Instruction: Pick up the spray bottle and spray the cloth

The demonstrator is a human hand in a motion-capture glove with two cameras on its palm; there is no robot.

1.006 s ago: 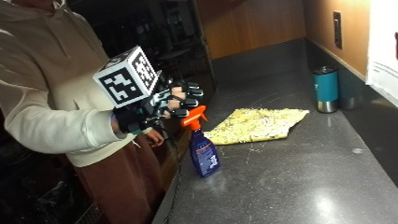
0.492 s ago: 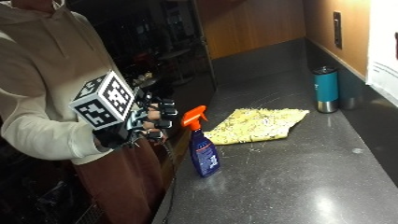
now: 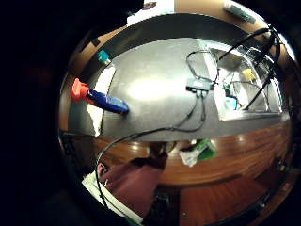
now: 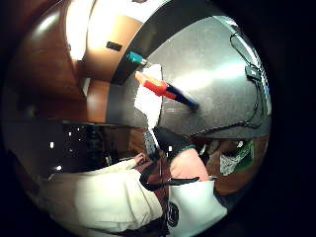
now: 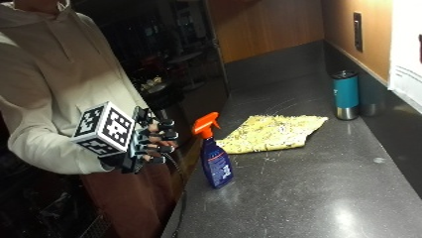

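The spray bottle (image 5: 214, 156) stands upright near the front edge of the dark table (image 5: 316, 188), orange trigger head on top, blue body below. The gloved right hand (image 5: 148, 141) hangs just off that front edge, beside the bottle and apart from it, with nothing in it. Its fingers (image 5: 163, 135) are loosely curled, stacked one over another and pointing toward the bottle's orange head, with a gap between them.

Count it up: one spray bottle, one cloth (image 5: 272, 133), one hand in play. The yellow cloth lies flat on the table just behind the bottle, spread out, near it but not touching.

Further back, a teal tumbler (image 5: 345, 95) stands upright by the wall, well apart from the bottle. Nothing sits between hand and bottle; the way across is open air past the table's edge.

From the palm, the little finger side view shows the bottle (image 3: 99, 99) on the grey top with the cloth (image 3: 101, 106) beneath its line, and a black cable (image 3: 188, 120) trailing across the surface. The thumb side view shows the same bottle (image 4: 165, 91) beside the cloth (image 4: 148, 101) and the tumbler (image 4: 136, 59) beyond.
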